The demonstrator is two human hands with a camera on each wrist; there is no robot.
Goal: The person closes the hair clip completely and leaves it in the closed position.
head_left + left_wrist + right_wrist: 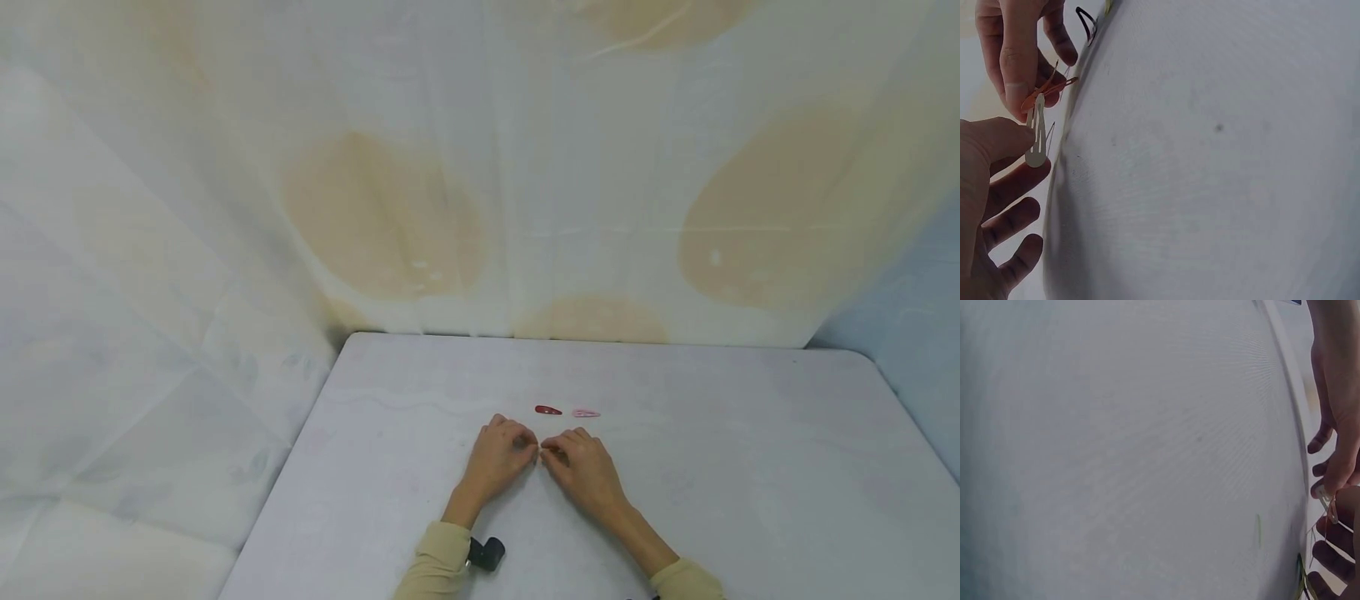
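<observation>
Right now both hands meet fingertip to fingertip just nearer the person than the dark red snap hair clip [547,410] lying on the pale grey table [750,467]. Left hand [498,457] pinches a slim beige metal snap clip [1036,132]; right hand [581,465] pinches an orange snap clip [1054,89]. The clips touch, long axes crossing.

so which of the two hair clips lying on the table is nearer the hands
The dark red clip, the left one of the pair. It lies just beyond the left hand fingertips, while the pale pink clip sits farther right, beyond the right hand.
</observation>
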